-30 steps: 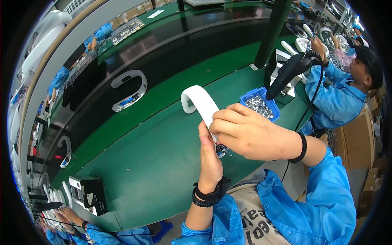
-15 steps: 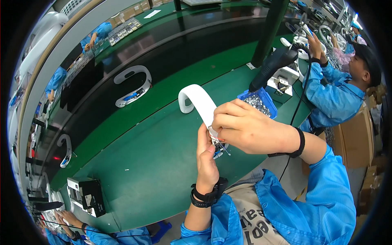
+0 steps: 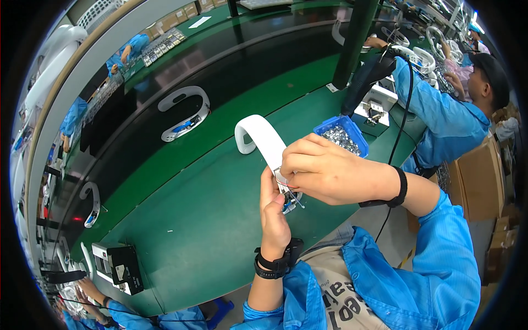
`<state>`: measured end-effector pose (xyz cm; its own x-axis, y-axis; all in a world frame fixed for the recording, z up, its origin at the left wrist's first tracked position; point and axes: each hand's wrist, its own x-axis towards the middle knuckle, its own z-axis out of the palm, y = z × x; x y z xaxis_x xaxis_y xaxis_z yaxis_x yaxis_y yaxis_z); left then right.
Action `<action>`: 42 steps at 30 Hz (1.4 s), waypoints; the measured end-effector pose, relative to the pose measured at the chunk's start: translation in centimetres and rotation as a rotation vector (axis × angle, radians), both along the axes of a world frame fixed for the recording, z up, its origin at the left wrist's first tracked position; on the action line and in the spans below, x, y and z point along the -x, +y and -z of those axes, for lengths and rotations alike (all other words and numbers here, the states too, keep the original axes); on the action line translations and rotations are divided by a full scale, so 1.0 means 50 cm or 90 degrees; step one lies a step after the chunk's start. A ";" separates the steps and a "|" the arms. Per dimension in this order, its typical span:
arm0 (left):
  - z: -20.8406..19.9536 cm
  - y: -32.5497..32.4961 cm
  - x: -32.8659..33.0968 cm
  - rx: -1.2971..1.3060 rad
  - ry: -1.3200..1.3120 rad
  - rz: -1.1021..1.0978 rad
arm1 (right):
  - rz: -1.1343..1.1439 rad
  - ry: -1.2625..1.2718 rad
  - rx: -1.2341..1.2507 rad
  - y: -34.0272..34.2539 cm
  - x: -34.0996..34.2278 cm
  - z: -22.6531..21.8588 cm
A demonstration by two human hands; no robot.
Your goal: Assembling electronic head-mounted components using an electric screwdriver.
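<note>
A white C-shaped plastic housing [image 3: 262, 137] rises from my hands over the green worktable, its curved end up and away from me. My left hand [image 3: 273, 217] grips its lower end, thumb on the near side. Bare electronics and thin wires [image 3: 289, 201], one of them red, show at that end just above the thumb. My right hand [image 3: 324, 170] is closed there, its fingertips pressed against the housing beside the wires. Whatever those fingertips pinch is hidden behind the bent fingers.
A blue bin [image 3: 344, 135] of small metal parts stands beyond my right hand, next to a metal-topped box [image 3: 377, 110] and a dark handheld tool [image 3: 366, 82]. Similar housings [image 3: 187, 118] lie on the dark belt. A co-worker [image 3: 451, 110] sits at right; another black-and-white box [image 3: 118, 267] stands at left.
The housing and both my hands have shifted slightly left. On the belt, the middle housing has moved a little right. The co-worker at right has stretched an arm forward toward the belt.
</note>
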<state>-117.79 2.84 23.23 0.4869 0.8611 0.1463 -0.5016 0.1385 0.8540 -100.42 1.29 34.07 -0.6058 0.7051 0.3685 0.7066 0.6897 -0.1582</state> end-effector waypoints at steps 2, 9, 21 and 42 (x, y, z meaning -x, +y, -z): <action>-0.007 -0.001 0.002 -0.001 0.010 -0.004 | 0.002 -0.016 -0.010 -0.001 0.002 -0.002; -0.009 0.001 0.021 0.019 0.028 -0.006 | 0.018 -0.045 -0.082 0.007 0.029 -0.002; -0.007 0.003 0.053 -0.003 0.036 -0.027 | 0.017 -0.003 -0.027 -0.006 0.056 -0.004; -0.018 0.000 0.094 -0.034 0.048 -0.044 | 0.122 0.884 0.625 -0.031 0.145 0.110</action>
